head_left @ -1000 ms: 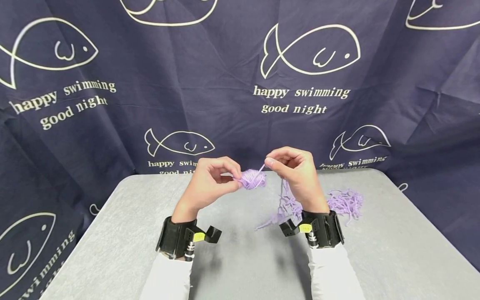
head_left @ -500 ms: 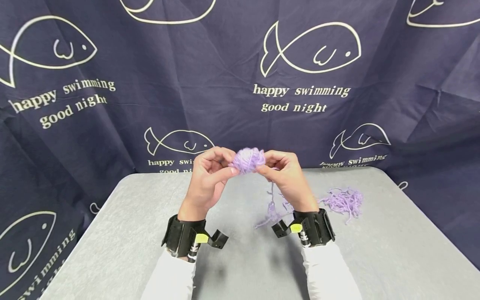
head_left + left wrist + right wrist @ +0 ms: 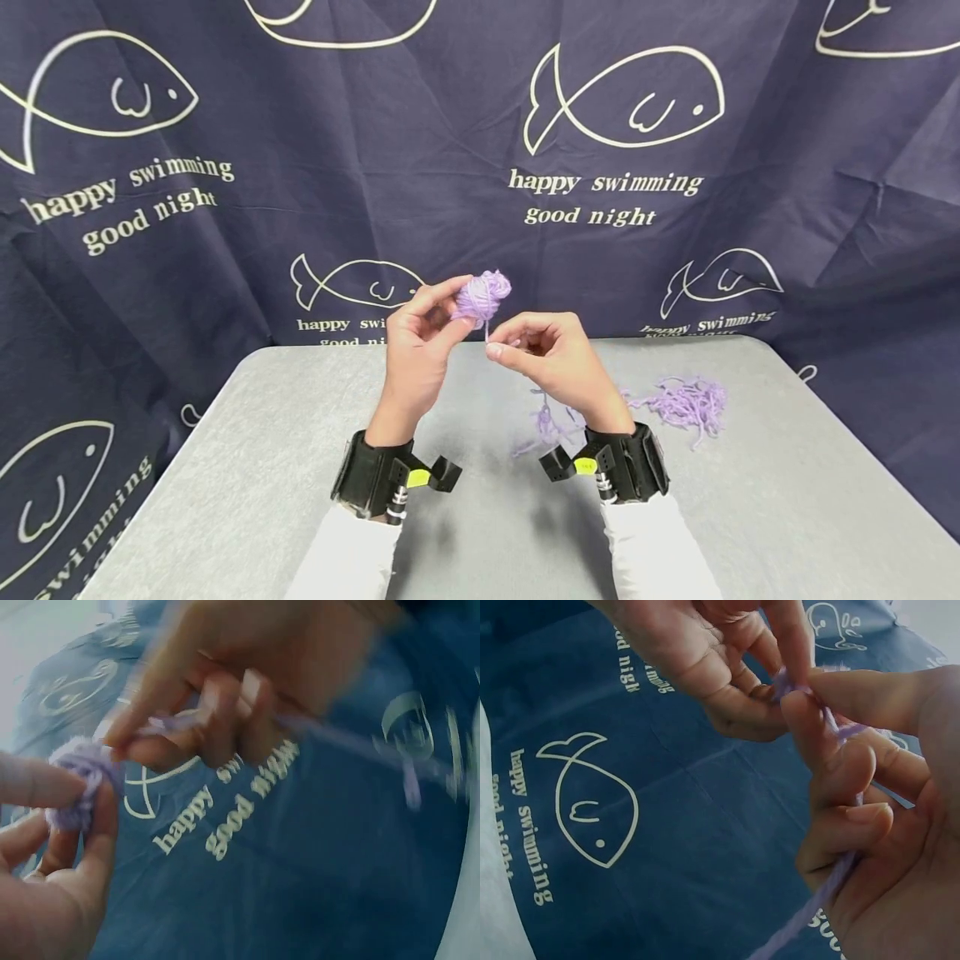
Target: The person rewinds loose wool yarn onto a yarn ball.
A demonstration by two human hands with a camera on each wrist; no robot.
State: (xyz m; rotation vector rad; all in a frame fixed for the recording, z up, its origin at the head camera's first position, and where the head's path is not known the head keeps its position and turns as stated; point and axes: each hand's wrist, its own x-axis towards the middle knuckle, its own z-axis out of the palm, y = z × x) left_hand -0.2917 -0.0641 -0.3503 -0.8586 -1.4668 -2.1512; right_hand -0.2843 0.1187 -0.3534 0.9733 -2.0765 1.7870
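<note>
My left hand [image 3: 420, 342] holds a small purple yarn ball [image 3: 482, 298] up above the grey table [image 3: 225, 467], pinched between thumb and fingertips. In the left wrist view the yarn ball [image 3: 75, 787] sits against my left fingers. My right hand [image 3: 536, 354] is just below and right of the ball and pinches the purple strand [image 3: 487, 332] that comes off it. In the right wrist view the strand [image 3: 832, 892] runs through my curled right fingers. The strand hangs down behind my right wrist to a loose tangle [image 3: 547, 427] on the table.
A heap of loose purple yarn [image 3: 684, 402] lies on the table to the right of my right wrist. A dark blue cloth with fish drawings [image 3: 622, 104] hangs behind the table. Black wrist cameras sit on both white sleeves.
My left hand has lifted the yarn ball higher. My right hand has dropped from beside the ball to below it, still pinching the strand.
</note>
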